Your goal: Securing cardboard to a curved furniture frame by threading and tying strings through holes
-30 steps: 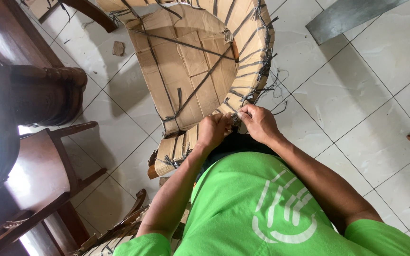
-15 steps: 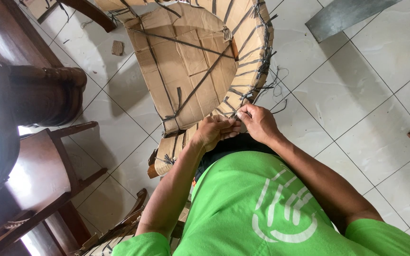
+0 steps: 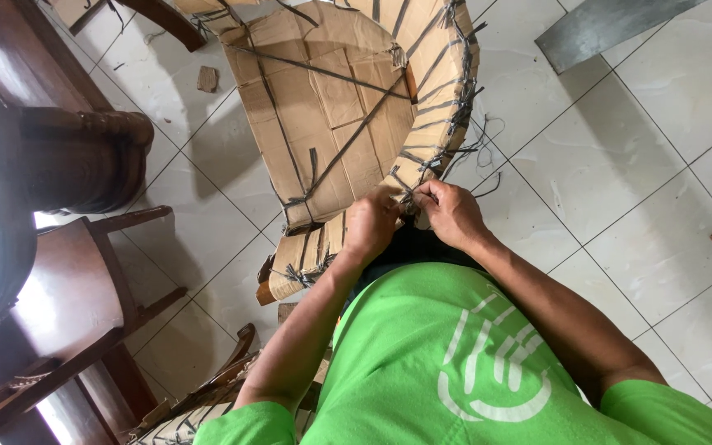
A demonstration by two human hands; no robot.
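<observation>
the cardboard-wrapped chair (image 3: 335,107) stands on the white tiled floor (image 3: 644,222) at twelve o'clock from the person, its curved back bound round with dark strapping (image 3: 434,136) whose loose ends trail off toward three o'clock. both hands meet at the lower edge of the wrapping, just in front of the green shirt (image 3: 463,363). the left hand (image 3: 370,227) is curled shut around the cardboard edge and a strand, bracing it; the right hand (image 3: 453,213), at its three o'clock and touching it, pinches a strand between thumb and fingertips, though the exact strand is too small to tell. to work this well, it seems best to keep the left hand clamped close to the knot so the cardboard does not buckle, and to pull the strand along its own line, not sideways, in short tugs. at nine o'clock stands a dark wooden chair (image 3: 67,305) beside a heavy turned desk leg (image 3: 84,161), well apart from the hands. a small scrap of cardboard (image 3: 207,78) lies on the tiles at eleven o'clock.
</observation>
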